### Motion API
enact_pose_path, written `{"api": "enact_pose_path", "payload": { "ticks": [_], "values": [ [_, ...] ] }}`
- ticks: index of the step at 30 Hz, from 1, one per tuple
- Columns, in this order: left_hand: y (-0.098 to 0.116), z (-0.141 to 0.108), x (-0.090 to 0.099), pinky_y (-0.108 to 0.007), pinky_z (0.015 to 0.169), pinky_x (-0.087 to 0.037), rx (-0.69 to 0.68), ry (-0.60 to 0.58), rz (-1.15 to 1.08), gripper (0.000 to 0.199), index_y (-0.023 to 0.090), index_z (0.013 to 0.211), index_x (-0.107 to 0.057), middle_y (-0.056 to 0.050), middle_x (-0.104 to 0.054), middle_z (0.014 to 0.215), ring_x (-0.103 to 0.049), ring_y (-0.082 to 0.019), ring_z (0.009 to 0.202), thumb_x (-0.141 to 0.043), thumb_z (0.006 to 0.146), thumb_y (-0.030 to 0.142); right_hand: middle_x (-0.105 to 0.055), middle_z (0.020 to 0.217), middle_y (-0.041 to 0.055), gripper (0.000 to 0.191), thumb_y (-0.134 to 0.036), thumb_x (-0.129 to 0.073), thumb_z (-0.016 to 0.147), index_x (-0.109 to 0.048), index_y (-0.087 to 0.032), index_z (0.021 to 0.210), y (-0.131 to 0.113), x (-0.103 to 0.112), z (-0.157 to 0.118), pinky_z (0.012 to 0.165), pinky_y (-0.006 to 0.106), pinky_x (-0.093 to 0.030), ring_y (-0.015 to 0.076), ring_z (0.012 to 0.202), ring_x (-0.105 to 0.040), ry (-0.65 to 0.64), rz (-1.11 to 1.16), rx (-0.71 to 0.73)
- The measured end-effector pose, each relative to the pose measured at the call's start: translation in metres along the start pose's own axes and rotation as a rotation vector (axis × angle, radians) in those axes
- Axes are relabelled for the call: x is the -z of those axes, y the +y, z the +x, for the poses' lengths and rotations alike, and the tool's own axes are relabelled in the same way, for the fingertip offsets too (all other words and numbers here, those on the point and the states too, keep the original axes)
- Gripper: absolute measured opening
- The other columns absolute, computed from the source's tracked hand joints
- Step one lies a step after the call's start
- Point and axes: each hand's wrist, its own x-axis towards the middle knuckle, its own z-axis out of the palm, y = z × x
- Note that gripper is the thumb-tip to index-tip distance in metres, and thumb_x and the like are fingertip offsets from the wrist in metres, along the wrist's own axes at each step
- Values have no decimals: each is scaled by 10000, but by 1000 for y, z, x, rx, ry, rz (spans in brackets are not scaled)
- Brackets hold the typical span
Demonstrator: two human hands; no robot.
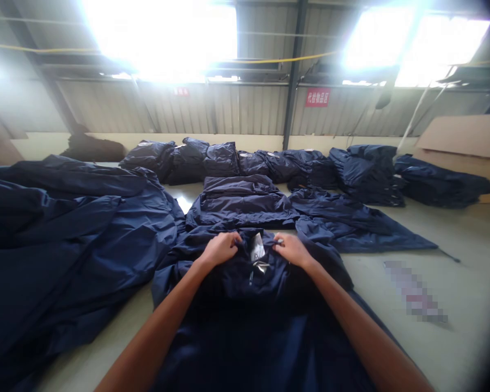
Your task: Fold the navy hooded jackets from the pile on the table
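Note:
A dark navy jacket lies spread in front of me, its collar end pointing away. My left hand pinches the left side of the collar opening. On the opposite side, my right hand has its fingers closed on the collar edge. Between the two hands a white label shows inside the neck, with a small shiny tag just below it. Both arms reach forward over the jacket. The undersides of the fingers are hidden by fabric.
A folded navy garment stack sits just beyond the jacket. Loose navy garments cover the left side, and another garment lies at right. Several navy bundles line the back by the wall. A cardboard box stands far right.

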Motion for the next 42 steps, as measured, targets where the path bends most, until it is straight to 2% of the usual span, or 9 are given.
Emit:
{"api": "enact_pose_path", "payload": {
  "ticks": [3,5,8,12,18,22,26,36,42],
  "values": [
    [10,1,9,-390,1131,-499,56,427,-87,465,270,1486,-556,-88,-634,1463,-604,-262,1363,-470,1029,266,-684,1425,139,546,-362,-508,1029,-508,-211,1554,-6,5,2,1063,366,-489,264,1279,-665,369,130,21],
    [15,2,12,-448,1232,-412,53,528,-93,593,240,1641,-351,-122,-402,1684,-378,-294,1570,-463,1068,343,-467,1657,155,655,-381,-487,1036,-369,-195,1652,-9,5,3,1195,411,-410,273,1506,-479,468,135,102],
    [20,0,13,-492,1268,-356,34,462,-29,576,222,1628,-379,-136,-312,1733,-256,-335,1624,-472,1077,363,-392,1704,152,594,-386,-494,1036,-477,-176,1592,-10,-4,3,1270,416,-327,259,1585,-358,374,66,151],
    [23,-7,11,-409,1071,-531,52,205,80,344,274,1344,-663,-104,-652,1406,-624,-295,1315,-462,1081,368,-539,1579,208,608,-410,-558,1022,-526,-105,1548,-8,-30,-2,1215,424,-402,311,1489,-492,163,-71,14],
    [-4,-5,-9,-496,1008,-538,335,43,229,629,195,1593,-432,-243,-541,1543,-587,-417,1359,-578,1019,406,-644,1446,258,769,-548,-471,1062,-334,-84,1660,-1,-53,0,1066,451,-501,360,1327,-644,43,-79,-231],
    [-26,1,-22,-431,1001,-546,370,-70,116,594,194,1491,-566,-199,-715,1360,-696,-385,1244,-701,951,402,-736,1316,223,595,-495,-561,1032,-583,-120,1494,8,-51,9,1029,423,-519,354,1242,-701,38,86,-284],
    [-29,8,-13,-364,1035,-531,276,27,52,343,241,1298,-716,-119,-759,1324,-702,-320,1256,-680,958,274,-795,1226,101,266,-298,-693,931,-774,-222,1173,9,-36,22,1008,361,-529,307,1178,-728,85,137,-150],
    [-6,105,90,-470,1114,-484,204,463,-67,507,143,1506,-533,-226,-653,1432,-622,-358,1348,-605,1010,220,-760,1251,158,449,-295,-625,959,-639,-186,1395,-38,82,129,981,391,-541,312,1163,-722,468,115,-153],
    [22,67,41,-453,1145,-462,-98,617,40,416,187,1474,-544,-159,-630,1417,-583,-312,1340,-483,1070,268,-676,1400,165,408,-236,-538,998,-658,-158,1380,-39,28,93,1126,370,-469,262,1302,-635,484,14,140]
  ]
}}
